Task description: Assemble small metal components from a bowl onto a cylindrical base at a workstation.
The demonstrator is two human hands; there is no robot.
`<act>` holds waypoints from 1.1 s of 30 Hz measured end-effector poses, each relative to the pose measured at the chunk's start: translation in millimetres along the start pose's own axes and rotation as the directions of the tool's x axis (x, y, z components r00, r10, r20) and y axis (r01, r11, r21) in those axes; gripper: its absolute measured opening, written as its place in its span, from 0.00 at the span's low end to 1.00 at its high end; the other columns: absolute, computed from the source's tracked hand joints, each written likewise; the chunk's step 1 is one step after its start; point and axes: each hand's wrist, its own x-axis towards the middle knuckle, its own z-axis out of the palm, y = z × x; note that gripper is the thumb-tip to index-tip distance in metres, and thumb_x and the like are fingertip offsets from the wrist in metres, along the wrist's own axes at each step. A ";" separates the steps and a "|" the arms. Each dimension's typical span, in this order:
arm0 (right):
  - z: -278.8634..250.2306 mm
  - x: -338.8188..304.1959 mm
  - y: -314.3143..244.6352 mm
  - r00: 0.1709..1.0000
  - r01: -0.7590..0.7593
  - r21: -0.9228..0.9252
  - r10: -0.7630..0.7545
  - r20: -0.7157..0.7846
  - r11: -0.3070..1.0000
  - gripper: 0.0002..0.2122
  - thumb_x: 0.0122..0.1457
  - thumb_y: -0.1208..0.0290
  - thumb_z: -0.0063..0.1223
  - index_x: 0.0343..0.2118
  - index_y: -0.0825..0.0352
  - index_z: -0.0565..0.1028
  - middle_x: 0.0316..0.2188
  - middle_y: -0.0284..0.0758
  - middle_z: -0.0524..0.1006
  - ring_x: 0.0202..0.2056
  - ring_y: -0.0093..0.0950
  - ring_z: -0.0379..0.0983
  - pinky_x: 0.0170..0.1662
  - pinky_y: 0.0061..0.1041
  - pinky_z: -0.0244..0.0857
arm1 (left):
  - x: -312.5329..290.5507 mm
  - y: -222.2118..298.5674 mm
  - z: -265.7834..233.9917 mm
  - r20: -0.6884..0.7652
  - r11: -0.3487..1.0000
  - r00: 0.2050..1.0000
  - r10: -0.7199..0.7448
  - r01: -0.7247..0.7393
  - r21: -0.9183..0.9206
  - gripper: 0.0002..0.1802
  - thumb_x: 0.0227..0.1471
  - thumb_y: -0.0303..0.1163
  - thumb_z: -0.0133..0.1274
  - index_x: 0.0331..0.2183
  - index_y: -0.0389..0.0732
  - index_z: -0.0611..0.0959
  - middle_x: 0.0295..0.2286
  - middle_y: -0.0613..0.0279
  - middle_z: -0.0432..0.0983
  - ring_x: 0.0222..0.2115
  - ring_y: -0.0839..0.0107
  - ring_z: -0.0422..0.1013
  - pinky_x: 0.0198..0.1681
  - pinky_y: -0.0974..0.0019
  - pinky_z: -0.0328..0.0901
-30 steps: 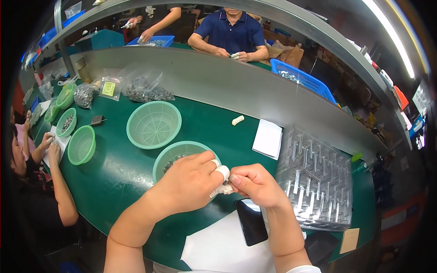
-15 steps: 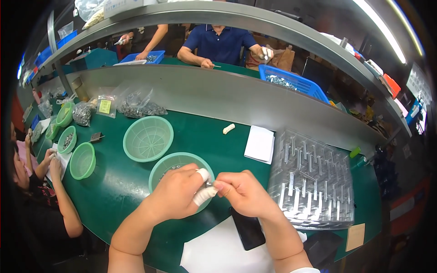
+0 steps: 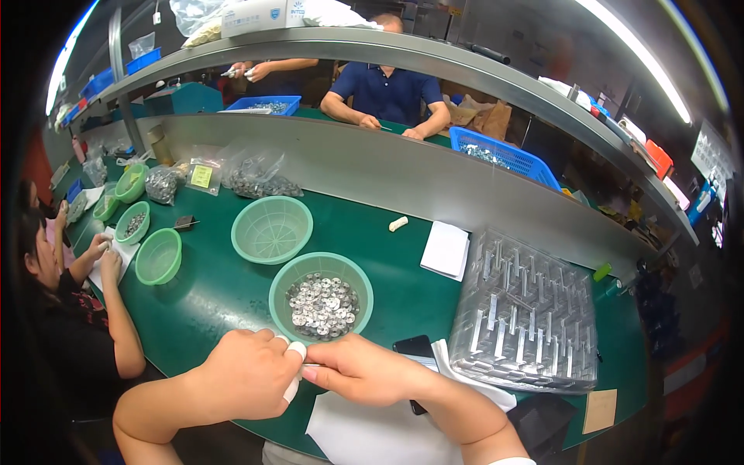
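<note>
My left hand (image 3: 246,377) and my right hand (image 3: 358,372) meet over the front edge of the green table (image 3: 209,294), fingertips pinched together on a small thin metal part that is mostly hidden between them. A white cot covers a left fingertip. Just beyond my hands stands a green mesh bowl (image 3: 320,294) holding several small round metal washers.
An empty green bowl (image 3: 272,229) stands behind. A stack of clear plastic trays (image 3: 527,314) is on the right, a white pad (image 3: 446,249) beside it, a dark phone (image 3: 415,347) and white sheet (image 3: 372,430) near me. A person (image 3: 70,310) works at left; another sits across (image 3: 387,97).
My joined hands have drawn closer to me, toward the table's front edge, clearing the view of the washer bowl. They stay pinched together on the small part.
</note>
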 end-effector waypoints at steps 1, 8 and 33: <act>3.1 0.8 -5.9 1.000 -0.004 0.006 0.004 0.029 1.000 0.11 0.70 0.66 0.47 0.36 0.71 0.73 0.18 0.38 0.70 0.19 0.29 0.62 0.27 0.32 0.60 | -6.9 0.3 -0.5 -0.009 1.000 1.000 0.014 -0.014 0.007 0.12 0.36 0.34 0.63 0.23 0.41 0.77 0.20 0.60 0.75 0.22 0.61 0.75 0.23 0.59 0.69; 17.0 -12.0 -40.3 0.945 -0.102 -0.283 0.182 0.273 0.954 0.13 0.67 0.64 0.48 0.34 0.71 0.75 0.23 0.50 0.77 0.26 0.51 0.75 0.33 0.46 0.67 | -36.9 12.0 3.3 0.077 0.984 0.986 0.151 -0.143 -0.105 0.09 0.39 0.36 0.60 0.21 0.43 0.78 0.18 0.60 0.76 0.22 0.62 0.76 0.22 0.58 0.70; 1.4 -6.7 -52.3 0.991 0.055 -0.394 -0.099 -0.091 0.917 0.12 0.63 0.68 0.55 0.24 0.66 0.70 0.14 0.39 0.71 0.17 0.43 0.70 0.20 0.38 0.63 | -41.2 -124.4 50.8 0.342 0.096 0.802 -0.490 0.440 -0.893 0.13 0.68 0.40 0.45 0.39 0.41 0.76 0.22 0.68 0.72 0.22 0.79 0.66 0.25 0.75 0.60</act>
